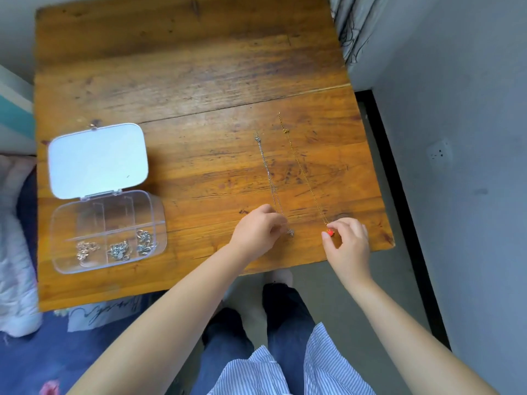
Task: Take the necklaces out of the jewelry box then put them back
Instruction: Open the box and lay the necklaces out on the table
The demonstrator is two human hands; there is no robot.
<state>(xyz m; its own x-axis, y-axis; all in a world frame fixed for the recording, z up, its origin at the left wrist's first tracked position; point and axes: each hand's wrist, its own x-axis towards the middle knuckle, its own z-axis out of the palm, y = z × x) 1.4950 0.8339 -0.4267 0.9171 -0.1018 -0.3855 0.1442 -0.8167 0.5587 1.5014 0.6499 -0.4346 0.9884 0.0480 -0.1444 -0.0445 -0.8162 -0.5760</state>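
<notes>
The wooden table (199, 81) is carrying the open jewelry box (107, 229), three necklaces lying inside. Well right of the box, the left hand (256, 229) is pinching the silver necklace (269, 178); beyond it, the right hand (346, 243) is pinching the gold necklace (302, 172) at its red pendant (330, 232). Dragging both together risks tangling the chains.

Silver necklace (269, 178), gold necklace (302, 169) stretched straight, parallel; jewelry box (159, 223) open.
</notes>
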